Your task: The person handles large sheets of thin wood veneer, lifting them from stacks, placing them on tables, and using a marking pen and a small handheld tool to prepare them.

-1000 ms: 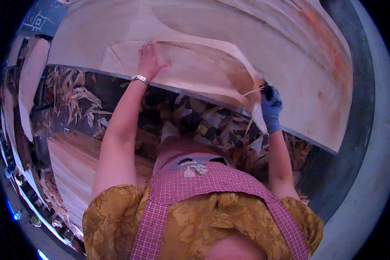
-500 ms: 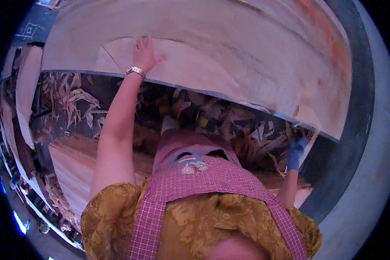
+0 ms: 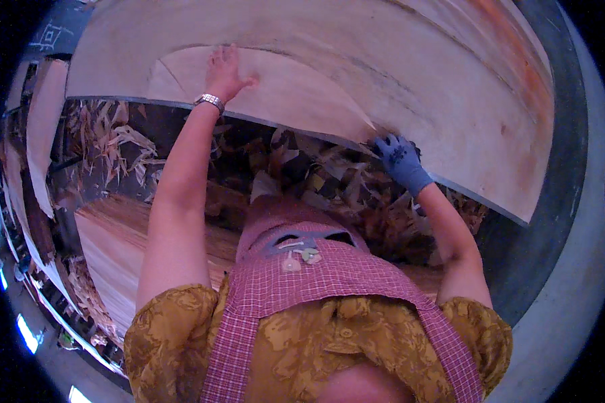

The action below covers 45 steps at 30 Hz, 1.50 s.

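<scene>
A large pale sheet of wood veneer lies across the bench in front of me. On it is a smaller veneer piece with a curved far edge. My left hand, bare and with a metal-band watch at the wrist, lies open on this piece, fingers spread. My right hand, in a blue glove with dark fingertips, is at the near edge of the veneer, where the curved piece narrows to a point. Its fingers are curled closed on the veneer edge there; the fingertips are partly hidden.
Veneer scraps are heaped below the bench's near edge, and more shreds lie to the left. A stack of veneer sheets lies near my left side. Long veneer strips stand at the far left. Grey floor runs along the right.
My right hand has left the right end of the sheet's near edge, where it was at a narrow strip, and moved left and up to the curved piece's tip. My left hand stays nearly in place.
</scene>
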{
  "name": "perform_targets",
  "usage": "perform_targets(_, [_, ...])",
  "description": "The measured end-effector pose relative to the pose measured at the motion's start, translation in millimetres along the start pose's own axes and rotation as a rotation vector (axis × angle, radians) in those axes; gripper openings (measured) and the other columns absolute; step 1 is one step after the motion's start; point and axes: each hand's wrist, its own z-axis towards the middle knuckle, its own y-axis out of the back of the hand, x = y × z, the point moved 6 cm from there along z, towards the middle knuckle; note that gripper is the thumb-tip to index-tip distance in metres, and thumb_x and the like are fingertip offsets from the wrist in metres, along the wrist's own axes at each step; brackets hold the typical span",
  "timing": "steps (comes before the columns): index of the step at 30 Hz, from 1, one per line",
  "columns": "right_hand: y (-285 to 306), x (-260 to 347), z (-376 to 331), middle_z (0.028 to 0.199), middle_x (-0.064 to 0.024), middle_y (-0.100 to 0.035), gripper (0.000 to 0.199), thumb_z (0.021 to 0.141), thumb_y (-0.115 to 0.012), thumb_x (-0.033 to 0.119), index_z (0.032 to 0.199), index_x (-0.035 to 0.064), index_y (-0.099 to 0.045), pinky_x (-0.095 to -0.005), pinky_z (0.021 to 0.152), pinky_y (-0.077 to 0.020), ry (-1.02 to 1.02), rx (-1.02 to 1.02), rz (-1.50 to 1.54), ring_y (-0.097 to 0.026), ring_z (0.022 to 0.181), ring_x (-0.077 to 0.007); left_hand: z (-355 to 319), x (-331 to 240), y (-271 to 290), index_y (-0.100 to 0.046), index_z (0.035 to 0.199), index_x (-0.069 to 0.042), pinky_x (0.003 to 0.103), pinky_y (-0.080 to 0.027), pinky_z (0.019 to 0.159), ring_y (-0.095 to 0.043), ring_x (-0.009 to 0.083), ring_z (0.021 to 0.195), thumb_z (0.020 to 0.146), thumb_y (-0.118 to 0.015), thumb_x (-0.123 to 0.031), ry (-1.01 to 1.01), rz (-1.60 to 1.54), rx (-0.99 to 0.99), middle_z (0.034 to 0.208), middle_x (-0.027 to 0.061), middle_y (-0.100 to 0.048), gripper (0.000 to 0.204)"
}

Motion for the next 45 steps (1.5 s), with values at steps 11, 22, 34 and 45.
perform_targets(11, [-19,-112,-141,0.104,-0.0151,-0.062,0.025,0.089,-0.059,0.018,0.112,0.0095,-0.058,-0.0479,0.080,-0.0500,-0.305,-0.005,0.072,-0.061,0.095,-0.0374,-3,7,1,-0.023,0.151,-0.004,0.047,-0.020,0.118,-0.023,0.0364,0.145,0.068,-0.077,-0.059,0.061,-0.079,0.057,0.153,0.0236,-0.029,0.113])
perform_targets(22, [25,129,186,0.105,-0.0119,-0.061,0.034,0.082,-0.067,0.028,0.112,0.0134,-0.062,-0.0458,0.079,-0.0479,0.107,-0.491,0.087,-0.059,0.095,-0.0337,-15,22,32,-0.034,0.145,-0.005,0.046,-0.027,0.115,-0.033,0.0336,0.139,0.068,-0.075,-0.059,0.091,-0.328,-0.054,0.150,0.0177,-0.036,0.103])
perform_targets(34, [11,122,182,0.105,-0.0136,-0.060,0.037,0.078,-0.066,0.021,0.114,0.0127,-0.061,-0.0494,0.085,-0.0429,0.041,-0.545,0.054,-0.055,0.098,-0.0360,-64,188,64,-0.041,0.142,-0.012,0.057,-0.023,0.113,-0.043,0.0296,0.133,0.079,-0.073,-0.031,0.074,-0.083,-0.325,0.128,0.0080,-0.058,0.073])
perform_targets(45, [16,127,192,0.101,-0.0127,-0.062,0.022,0.082,-0.064,0.021,0.103,0.0128,-0.061,-0.0487,0.081,-0.0442,-0.011,-0.543,0.043,-0.057,0.096,-0.0354,-179,245,56,-0.071,0.089,-0.015,0.045,-0.038,0.101,-0.062,0.0234,0.100,0.082,-0.065,-0.014,-0.011,-0.274,-0.242,0.085,0.0017,-0.069,0.010])
